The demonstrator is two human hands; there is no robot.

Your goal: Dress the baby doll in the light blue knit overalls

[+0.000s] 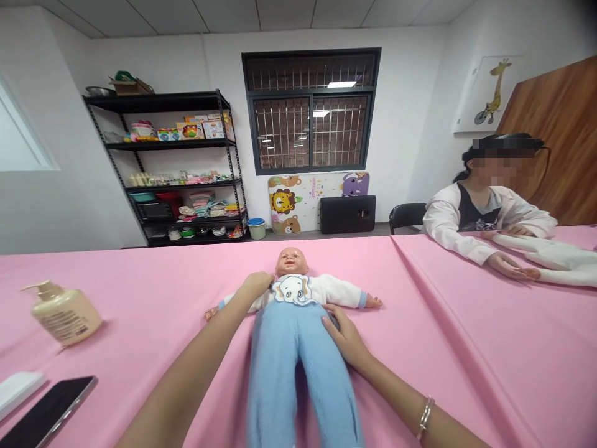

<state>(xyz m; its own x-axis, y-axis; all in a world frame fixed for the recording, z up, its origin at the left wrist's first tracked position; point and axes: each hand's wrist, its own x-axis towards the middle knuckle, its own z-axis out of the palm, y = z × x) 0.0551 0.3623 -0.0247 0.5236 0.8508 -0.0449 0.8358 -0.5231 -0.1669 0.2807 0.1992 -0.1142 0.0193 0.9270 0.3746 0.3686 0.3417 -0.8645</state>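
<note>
Blue-trousered, a doll (pixel 293 326) lies face up on the pink-covered table (pixel 153 280), between a person's left hand (pixel 255 287), at its shoulder, and right hand (pixel 349 336), against its hip; the two are apart, their grip unclear.

Doll (pixel 293 317), supine (arms outspread, I see); white elephant-faced top (pixel 333 290), blue trousers (pixel 275 367); torso between left hand (pixel 257 286) and right hand (pixel 347 336).

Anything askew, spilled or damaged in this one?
Only the pink cloth: a long fold runs down it right of the doll, so it does not lie flat there. No spill or damage shows.
</note>
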